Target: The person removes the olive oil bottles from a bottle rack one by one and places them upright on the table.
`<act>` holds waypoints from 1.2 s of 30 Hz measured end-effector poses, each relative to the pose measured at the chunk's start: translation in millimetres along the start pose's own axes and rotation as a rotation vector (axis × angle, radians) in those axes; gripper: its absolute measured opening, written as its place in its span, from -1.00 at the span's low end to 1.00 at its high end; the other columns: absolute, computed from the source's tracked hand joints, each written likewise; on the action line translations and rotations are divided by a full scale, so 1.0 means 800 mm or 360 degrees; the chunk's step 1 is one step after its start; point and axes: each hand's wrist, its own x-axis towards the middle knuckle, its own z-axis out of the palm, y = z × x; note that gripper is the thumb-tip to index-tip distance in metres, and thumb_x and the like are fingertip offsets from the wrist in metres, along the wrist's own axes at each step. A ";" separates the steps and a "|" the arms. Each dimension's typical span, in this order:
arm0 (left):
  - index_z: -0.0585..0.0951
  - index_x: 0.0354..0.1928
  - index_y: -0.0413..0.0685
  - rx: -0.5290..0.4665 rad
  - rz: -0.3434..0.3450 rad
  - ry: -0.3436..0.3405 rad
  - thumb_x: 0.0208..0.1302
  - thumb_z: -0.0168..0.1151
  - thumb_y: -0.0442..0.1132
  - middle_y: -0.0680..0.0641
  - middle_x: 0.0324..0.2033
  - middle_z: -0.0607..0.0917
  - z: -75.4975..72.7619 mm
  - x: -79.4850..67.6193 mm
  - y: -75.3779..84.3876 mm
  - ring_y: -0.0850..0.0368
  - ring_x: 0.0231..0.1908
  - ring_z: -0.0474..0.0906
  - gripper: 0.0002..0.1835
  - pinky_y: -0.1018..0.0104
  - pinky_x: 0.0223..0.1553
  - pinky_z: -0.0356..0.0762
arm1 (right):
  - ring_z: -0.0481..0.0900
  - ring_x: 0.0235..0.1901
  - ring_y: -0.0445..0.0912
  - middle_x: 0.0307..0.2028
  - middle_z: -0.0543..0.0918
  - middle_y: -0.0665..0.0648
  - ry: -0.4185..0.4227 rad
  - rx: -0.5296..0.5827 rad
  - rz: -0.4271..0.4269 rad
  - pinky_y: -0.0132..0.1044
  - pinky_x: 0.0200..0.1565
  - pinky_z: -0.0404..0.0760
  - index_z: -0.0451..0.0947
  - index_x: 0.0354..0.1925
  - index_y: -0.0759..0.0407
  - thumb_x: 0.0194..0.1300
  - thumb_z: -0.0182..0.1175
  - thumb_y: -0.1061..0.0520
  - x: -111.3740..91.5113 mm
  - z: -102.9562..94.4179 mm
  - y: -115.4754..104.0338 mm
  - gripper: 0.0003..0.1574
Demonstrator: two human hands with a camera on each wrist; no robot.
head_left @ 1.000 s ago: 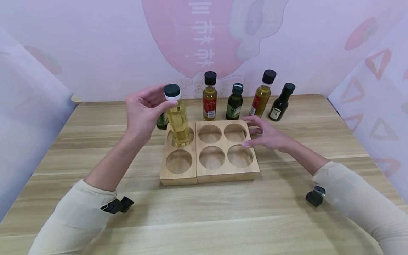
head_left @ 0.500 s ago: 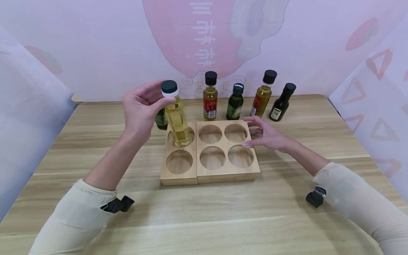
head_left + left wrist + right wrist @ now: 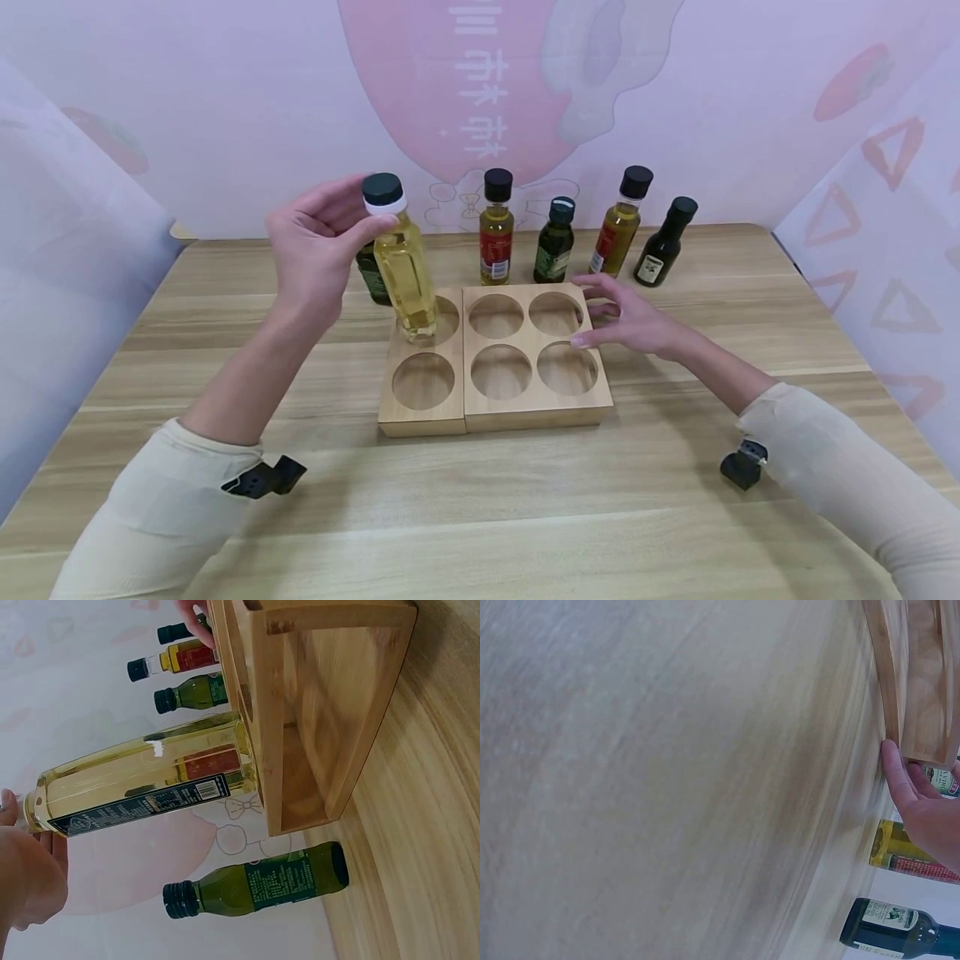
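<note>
In the head view my left hand (image 3: 315, 258) pinches the neck of a clear bottle of pale yellow oil (image 3: 406, 279), just under its dark cap. The bottle leans left, its base at the back hole of the narrow wooden rack (image 3: 422, 424). Whether the base touches the wood I cannot tell. Against that rack's right side lies a wider wooden rack (image 3: 528, 417) with several round holes. My right hand (image 3: 626, 317) touches the wider rack's right side near the back corner, thumb at the top edge. The right wrist view shows its fingers (image 3: 897, 776) fairly straight against the wood.
Behind the racks stand a red-labelled oil bottle (image 3: 496, 237), a small green bottle (image 3: 553, 250), another red-labelled oil bottle (image 3: 617, 233) and a dark bottle (image 3: 662, 247). A green bottle (image 3: 262, 885) stands behind the held one. A printed backdrop (image 3: 262, 108) rises behind the table.
My left hand has shifted left and slightly up with the oil bottle, which tilts more to the left. More of the green bottle behind it shows. The right hand has stayed put.
</note>
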 end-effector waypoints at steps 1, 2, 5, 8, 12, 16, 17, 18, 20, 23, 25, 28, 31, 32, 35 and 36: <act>0.76 -0.06 -0.35 -0.0003 0.0015 0.0000 0.05 0.36 -0.79 -0.09 -0.22 0.84 -0.001 0.001 0.001 0.09 -0.19 0.81 -0.58 0.29 -0.11 0.73 | 0.37 0.39 0.31 0.40 0.31 0.39 0.0000 -0.0001 0.0000 0.18 0.32 0.46 0.09 0.55 0.26 0.21 0.44 0.27 0.000 0.000 0.000 0.09; 0.75 -0.06 -0.36 0.0000 0.0032 -0.0002 0.05 0.36 -0.79 -0.09 -0.22 0.84 -0.002 0.001 0.002 0.09 -0.19 0.81 -0.58 0.29 -0.11 0.73 | 0.37 0.39 0.31 0.41 0.31 0.39 0.0001 -0.0003 -0.0001 0.17 0.31 0.46 0.09 0.55 0.26 0.21 0.44 0.27 0.000 0.000 0.000 0.09; 0.75 -0.05 -0.37 -0.0003 0.0064 -0.0005 0.06 0.35 -0.79 -0.10 -0.21 0.84 -0.004 0.003 0.005 0.09 -0.19 0.81 -0.59 0.29 -0.10 0.73 | 0.38 0.39 0.30 0.41 0.31 0.39 0.0002 -0.0005 -0.0003 0.14 0.30 0.48 0.09 0.55 0.27 0.21 0.45 0.28 0.000 0.000 0.000 0.09; 0.75 -0.05 -0.37 -0.0002 0.0084 -0.0010 0.06 0.35 -0.80 -0.11 -0.21 0.84 -0.006 0.004 0.008 0.09 -0.20 0.81 -0.59 0.30 -0.12 0.74 | 0.38 0.39 0.30 0.40 0.32 0.39 0.0003 -0.0004 0.0004 0.11 0.28 0.49 0.10 0.55 0.25 0.21 0.45 0.27 0.000 0.000 0.000 0.09; 0.75 -0.06 -0.38 0.0002 0.0107 -0.0011 0.07 0.33 -0.81 -0.12 -0.21 0.84 -0.009 0.005 0.012 0.09 -0.20 0.81 -0.59 0.31 -0.13 0.74 | 0.37 0.39 0.30 0.41 0.31 0.39 0.0002 -0.0004 0.0017 0.10 0.28 0.50 0.10 0.56 0.22 0.21 0.45 0.27 -0.001 0.000 -0.001 0.09; 0.74 -0.06 -0.39 0.0014 0.0117 -0.0001 0.08 0.32 -0.81 -0.12 -0.21 0.84 -0.013 0.005 0.015 0.09 -0.19 0.81 -0.60 0.31 -0.10 0.73 | 0.36 0.40 0.31 0.41 0.31 0.40 0.0005 -0.0010 0.0029 0.13 0.30 0.48 0.10 0.56 0.21 0.22 0.45 0.26 -0.001 0.000 -0.001 0.09; 0.74 -0.05 -0.40 0.0015 0.0112 0.0004 0.08 0.32 -0.80 -0.13 -0.20 0.84 -0.014 0.005 0.016 0.09 -0.19 0.81 -0.60 0.30 -0.10 0.73 | 0.36 0.40 0.31 0.41 0.30 0.40 0.0006 -0.0009 0.0030 0.14 0.30 0.48 0.10 0.56 0.21 0.22 0.45 0.26 -0.002 0.000 -0.001 0.09; 0.74 -0.05 -0.41 0.0011 0.0106 0.0009 0.08 0.32 -0.80 -0.13 -0.20 0.83 -0.015 0.005 0.017 0.08 -0.19 0.81 -0.60 0.30 -0.10 0.73 | 0.35 0.40 0.31 0.41 0.30 0.40 0.0007 -0.0010 0.0032 0.16 0.31 0.47 0.10 0.56 0.21 0.22 0.45 0.25 -0.002 0.000 -0.001 0.09; 0.73 -0.04 -0.42 0.0006 0.0094 0.0025 0.09 0.33 -0.79 -0.14 -0.20 0.83 -0.017 0.005 0.018 0.08 -0.19 0.81 -0.61 0.30 -0.09 0.73 | 0.35 0.41 0.32 0.41 0.30 0.40 0.0007 -0.0007 0.0029 0.19 0.33 0.45 0.11 0.55 0.21 0.22 0.45 0.25 -0.002 0.000 -0.001 0.09; 0.73 -0.02 -0.43 0.0003 0.0088 0.0054 0.09 0.33 -0.79 -0.15 -0.20 0.83 -0.021 0.005 0.020 0.08 -0.20 0.81 -0.60 0.30 -0.09 0.73 | 0.35 0.40 0.32 0.41 0.30 0.40 0.0008 -0.0005 0.0020 0.22 0.34 0.43 0.11 0.55 0.20 0.22 0.46 0.25 -0.002 0.000 -0.001 0.08; 0.73 -0.02 -0.44 0.0008 0.0097 0.0068 0.09 0.34 -0.79 -0.16 -0.20 0.83 -0.023 0.005 0.021 0.08 -0.21 0.81 -0.60 0.31 -0.09 0.73 | 0.36 0.39 0.32 0.41 0.30 0.40 0.0009 -0.0011 0.0015 0.22 0.33 0.44 0.12 0.55 0.20 0.21 0.46 0.26 -0.001 0.000 -0.001 0.08; 0.72 -0.02 -0.45 0.0015 0.0110 0.0077 0.08 0.34 -0.79 -0.16 -0.21 0.83 -0.026 0.005 0.022 0.08 -0.22 0.81 -0.61 0.31 -0.09 0.73 | 0.38 0.38 0.31 0.40 0.31 0.40 0.0011 -0.0024 0.0009 0.19 0.31 0.47 0.13 0.55 0.19 0.21 0.46 0.25 -0.001 0.001 -0.001 0.08; 0.73 -0.03 -0.45 0.0019 0.0113 0.0088 0.07 0.34 -0.79 -0.16 -0.22 0.83 -0.028 0.005 0.021 0.09 -0.23 0.81 -0.61 0.31 -0.09 0.73 | 0.39 0.37 0.31 0.39 0.31 0.39 0.0011 -0.0025 0.0006 0.18 0.32 0.47 0.13 0.55 0.20 0.21 0.47 0.25 -0.001 0.001 0.000 0.08; 0.73 -0.04 -0.46 0.0021 0.0117 0.0094 0.07 0.34 -0.80 -0.16 -0.22 0.83 -0.029 0.005 0.021 0.09 -0.24 0.81 -0.61 0.32 -0.10 0.73 | 0.39 0.37 0.31 0.39 0.31 0.39 0.0012 -0.0025 0.0006 0.19 0.32 0.46 0.12 0.55 0.21 0.21 0.47 0.25 -0.001 0.001 0.000 0.09; 0.72 -0.04 -0.46 0.0020 0.0117 0.0117 0.06 0.35 -0.80 -0.17 -0.23 0.83 -0.031 0.006 0.021 0.09 -0.26 0.81 -0.61 0.32 -0.11 0.73 | 0.39 0.37 0.31 0.39 0.32 0.39 0.0013 -0.0017 -0.0009 0.20 0.33 0.44 0.12 0.55 0.24 0.21 0.46 0.27 -0.001 0.000 0.000 0.08; 0.72 -0.04 -0.47 0.0019 0.0114 0.0125 0.06 0.35 -0.79 -0.18 -0.23 0.83 -0.032 0.006 0.022 0.09 -0.25 0.81 -0.61 0.32 -0.11 0.73 | 0.39 0.37 0.31 0.39 0.32 0.40 0.0014 -0.0017 -0.0013 0.21 0.33 0.44 0.11 0.55 0.25 0.21 0.45 0.27 -0.001 0.000 0.000 0.08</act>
